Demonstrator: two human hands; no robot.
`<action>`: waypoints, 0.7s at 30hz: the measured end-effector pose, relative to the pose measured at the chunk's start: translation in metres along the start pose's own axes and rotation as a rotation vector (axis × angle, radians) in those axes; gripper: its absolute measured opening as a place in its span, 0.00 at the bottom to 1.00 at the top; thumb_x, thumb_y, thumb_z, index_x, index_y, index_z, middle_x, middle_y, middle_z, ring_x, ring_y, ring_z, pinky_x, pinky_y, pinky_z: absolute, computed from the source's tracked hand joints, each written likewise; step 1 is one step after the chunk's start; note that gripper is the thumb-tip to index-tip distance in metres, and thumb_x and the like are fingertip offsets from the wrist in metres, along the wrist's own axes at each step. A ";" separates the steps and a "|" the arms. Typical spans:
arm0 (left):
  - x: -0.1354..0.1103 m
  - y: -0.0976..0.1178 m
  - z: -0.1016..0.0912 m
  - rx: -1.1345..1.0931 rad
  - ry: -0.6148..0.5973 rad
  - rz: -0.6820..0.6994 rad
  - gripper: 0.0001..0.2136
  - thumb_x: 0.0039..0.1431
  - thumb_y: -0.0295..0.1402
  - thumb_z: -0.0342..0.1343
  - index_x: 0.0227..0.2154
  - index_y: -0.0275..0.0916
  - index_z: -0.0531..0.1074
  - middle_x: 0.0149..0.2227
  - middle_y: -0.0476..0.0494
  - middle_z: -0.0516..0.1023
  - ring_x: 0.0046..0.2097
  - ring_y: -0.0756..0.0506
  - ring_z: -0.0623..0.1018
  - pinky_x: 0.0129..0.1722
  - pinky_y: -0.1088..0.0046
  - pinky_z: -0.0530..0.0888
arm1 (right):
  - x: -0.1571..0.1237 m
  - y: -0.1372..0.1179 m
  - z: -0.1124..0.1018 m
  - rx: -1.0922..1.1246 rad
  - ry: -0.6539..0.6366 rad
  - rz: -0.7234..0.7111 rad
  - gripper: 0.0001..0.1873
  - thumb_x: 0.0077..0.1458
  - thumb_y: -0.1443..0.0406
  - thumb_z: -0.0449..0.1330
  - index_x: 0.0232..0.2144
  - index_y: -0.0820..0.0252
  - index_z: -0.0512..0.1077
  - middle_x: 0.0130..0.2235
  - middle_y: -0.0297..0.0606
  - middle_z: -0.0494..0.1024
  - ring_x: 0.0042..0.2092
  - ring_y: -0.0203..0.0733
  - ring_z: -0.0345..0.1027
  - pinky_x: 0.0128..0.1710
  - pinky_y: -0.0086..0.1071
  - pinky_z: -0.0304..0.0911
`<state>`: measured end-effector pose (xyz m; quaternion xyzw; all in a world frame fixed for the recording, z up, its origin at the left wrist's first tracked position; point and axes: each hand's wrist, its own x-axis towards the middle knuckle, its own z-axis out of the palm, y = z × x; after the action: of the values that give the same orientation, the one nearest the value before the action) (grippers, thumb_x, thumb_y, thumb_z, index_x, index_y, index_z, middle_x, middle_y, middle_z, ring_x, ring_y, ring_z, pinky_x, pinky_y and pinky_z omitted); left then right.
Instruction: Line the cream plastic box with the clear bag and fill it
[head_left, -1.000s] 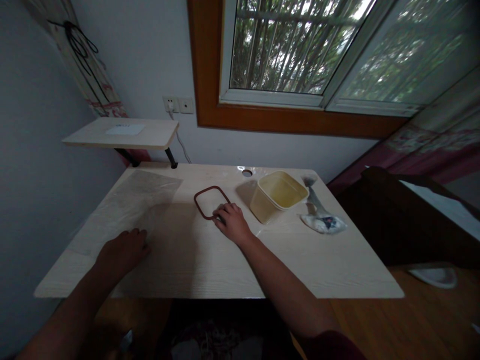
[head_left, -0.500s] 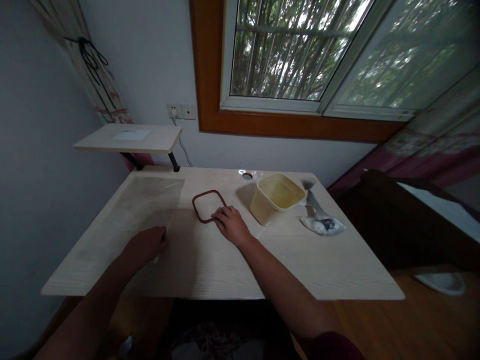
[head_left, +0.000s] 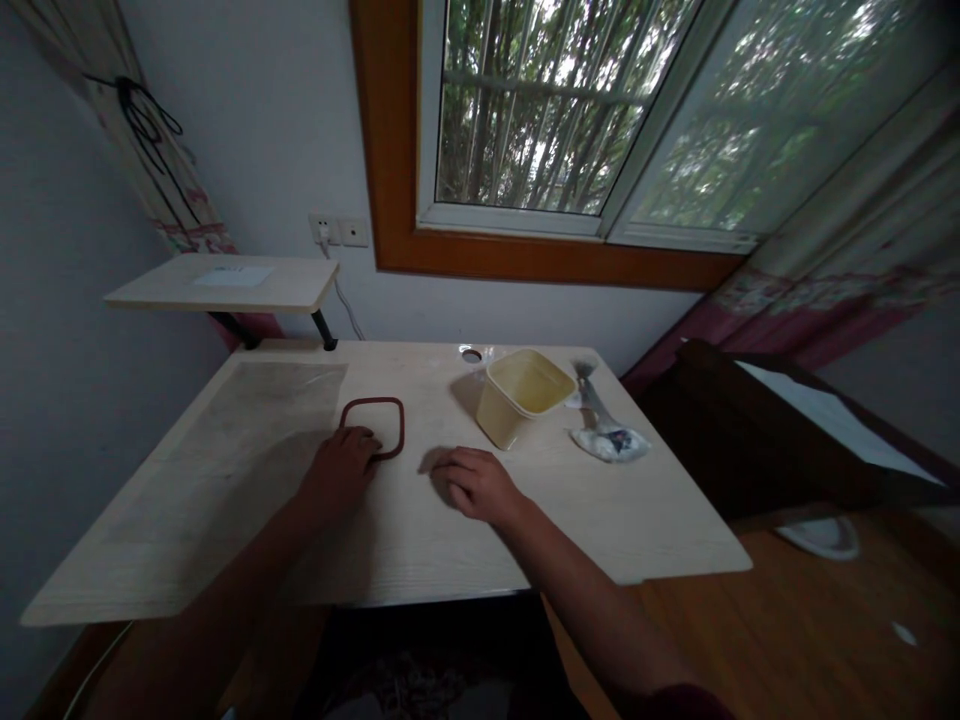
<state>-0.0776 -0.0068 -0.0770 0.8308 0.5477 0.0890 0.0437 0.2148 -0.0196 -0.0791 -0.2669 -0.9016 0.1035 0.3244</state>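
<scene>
A reddish-brown ring shaped like a rounded square (head_left: 403,428) lies on the pale wooden table (head_left: 442,545). My left hand (head_left: 339,472) is at the ring's near left side, its fingers closed over that edge and hiding part of it. To the right of the ring, apart from it, my right hand (head_left: 480,485) hovers low over the tabletop. Its fingers are loosely bent, with a gap to the thumb, and I see nothing in them. Beyond this hand stands a pale yellow square plastic tub (head_left: 504,412), upright and without a lid.
Right of the tub lies a clear plastic bag (head_left: 611,443) with whitish contents. A translucent sheet (head_left: 225,440) covers the table's left part. At the back left rises a small shelf (head_left: 292,285) on black legs. A cable hole (head_left: 471,356) sits near the back edge.
My left hand has moved forward and right onto the ring. The right hand has let go of the ring and drawn away. The ring has turned and shifted left in view; the camera view has shifted too.
</scene>
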 end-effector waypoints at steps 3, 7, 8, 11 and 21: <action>0.009 0.000 0.009 0.001 0.000 0.007 0.16 0.66 0.30 0.51 0.53 0.43 0.76 0.59 0.36 0.74 0.62 0.35 0.70 0.63 0.53 0.66 | -0.038 -0.004 -0.032 -0.108 0.177 -0.048 0.16 0.62 0.68 0.50 0.41 0.55 0.77 0.41 0.40 0.80 0.41 0.43 0.75 0.40 0.36 0.72; 0.024 0.003 0.017 0.035 0.029 0.035 0.17 0.67 0.27 0.48 0.53 0.43 0.76 0.58 0.37 0.75 0.61 0.36 0.72 0.66 0.51 0.61 | -0.077 0.006 -0.079 -0.233 0.426 0.036 0.14 0.61 0.71 0.54 0.41 0.54 0.77 0.39 0.39 0.79 0.37 0.42 0.75 0.35 0.34 0.70; 0.029 0.004 0.019 0.049 0.041 0.045 0.17 0.67 0.27 0.47 0.52 0.42 0.76 0.57 0.36 0.76 0.60 0.36 0.72 0.66 0.50 0.61 | -0.083 0.013 -0.091 -0.265 0.497 0.101 0.13 0.61 0.71 0.54 0.40 0.53 0.77 0.38 0.39 0.79 0.37 0.42 0.75 0.36 0.34 0.70; 0.044 0.005 0.023 0.090 0.115 0.071 0.16 0.69 0.28 0.46 0.50 0.39 0.77 0.53 0.35 0.78 0.57 0.36 0.73 0.63 0.49 0.63 | -0.092 0.046 -0.119 -0.395 0.682 0.346 0.11 0.61 0.70 0.55 0.40 0.55 0.78 0.39 0.40 0.78 0.41 0.45 0.74 0.43 0.38 0.69; 0.066 0.000 0.048 0.051 0.305 -0.035 0.16 0.61 0.24 0.50 0.48 0.33 0.78 0.49 0.31 0.79 0.54 0.33 0.74 0.61 0.49 0.66 | -0.093 0.131 -0.157 -0.789 0.330 0.996 0.19 0.62 0.62 0.58 0.52 0.65 0.75 0.52 0.56 0.71 0.50 0.55 0.67 0.51 0.45 0.67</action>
<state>-0.0433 0.0550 -0.1175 0.7987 0.5646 0.1994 -0.0597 0.4295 0.0407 -0.0552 -0.7637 -0.5788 -0.1395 0.2495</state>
